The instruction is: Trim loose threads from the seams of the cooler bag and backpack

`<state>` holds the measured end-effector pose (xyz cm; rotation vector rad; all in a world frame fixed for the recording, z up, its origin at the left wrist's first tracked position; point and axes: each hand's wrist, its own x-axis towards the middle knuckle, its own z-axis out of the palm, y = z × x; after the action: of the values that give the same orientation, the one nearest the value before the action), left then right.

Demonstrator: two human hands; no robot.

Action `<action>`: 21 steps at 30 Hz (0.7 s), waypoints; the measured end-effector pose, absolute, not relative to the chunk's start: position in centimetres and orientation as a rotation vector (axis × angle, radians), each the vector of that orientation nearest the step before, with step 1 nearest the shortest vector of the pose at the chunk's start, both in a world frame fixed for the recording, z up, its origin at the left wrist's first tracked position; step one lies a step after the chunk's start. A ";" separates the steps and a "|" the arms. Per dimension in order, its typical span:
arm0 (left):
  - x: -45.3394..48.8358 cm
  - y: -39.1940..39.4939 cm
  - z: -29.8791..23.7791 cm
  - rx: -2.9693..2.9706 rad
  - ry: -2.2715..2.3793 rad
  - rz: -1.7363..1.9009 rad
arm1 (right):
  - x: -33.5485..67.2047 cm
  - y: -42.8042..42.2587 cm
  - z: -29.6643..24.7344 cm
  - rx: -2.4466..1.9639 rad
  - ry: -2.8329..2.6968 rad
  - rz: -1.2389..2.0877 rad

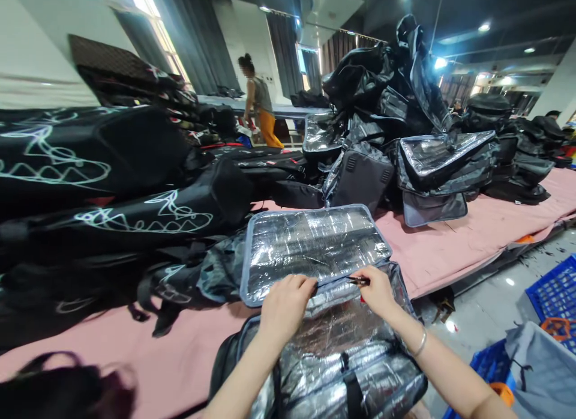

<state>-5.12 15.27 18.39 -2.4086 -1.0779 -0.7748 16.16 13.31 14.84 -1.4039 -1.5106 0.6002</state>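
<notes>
An open insulated bag with silver foil lining lies in front of me on the pink table. Its foil-lined lid is flipped back, edged in grey binding. My left hand is closed, pinching the seam where the lid joins the bag. My right hand is closed on a small dark tool, seemingly thread snips, whose tip points left at that same seam. A bracelet sits on my right wrist.
Piles of black bags with white scribble prints fill the left. A heap of black and foil-lined bags rises behind. Blue crates stand on the floor at right. A person in orange trousers works far back.
</notes>
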 end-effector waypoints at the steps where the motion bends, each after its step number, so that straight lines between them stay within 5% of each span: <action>1: -5.1 15.8 18.6 -2.437 -1.019 -0.732 | 15.9 13.2 14.6 -1.412 -1.488 0.605; 12: -4.4 12.5 17.7 -2.361 -0.512 -0.959 | 15.4 11.0 14.8 -1.358 -0.995 1.031; 21: -3.7 9.8 16.1 -2.328 -0.770 -1.269 | 14.0 10.5 14.1 -1.060 -0.671 1.369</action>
<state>-3.72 9.75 16.09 -2.3279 -0.7696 -1.2692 14.03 10.50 14.09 -1.0601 -0.6708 1.3688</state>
